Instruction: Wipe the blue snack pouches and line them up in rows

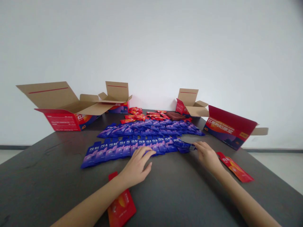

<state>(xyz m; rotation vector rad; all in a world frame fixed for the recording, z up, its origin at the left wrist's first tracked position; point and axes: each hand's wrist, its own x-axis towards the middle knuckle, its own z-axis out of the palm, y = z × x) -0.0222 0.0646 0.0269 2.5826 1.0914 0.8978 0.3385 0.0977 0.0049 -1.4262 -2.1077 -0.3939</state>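
My right hand (205, 154) pinches the end of a blue pouch (183, 146) at the right end of a front row of overlapping blue pouches (113, 150). My left hand (138, 167) hovers at the near edge of that row, its fingers apart and curved, with nothing seen in it. Under my left forearm lies a red pouch (122, 208), partly covered by the arm. Another red pouch (235, 167) rests just right of my right wrist. Behind the front row spreads a thicker bank of blue pouches (146, 127).
Open red cartons stand on the dark table (42, 186): two on the left (62, 121) (120, 108), two on the right (227, 129) (181, 107). Loose red sachets (136, 116) and a brown cloth-like item (175, 116) lie at the back, before a white wall.
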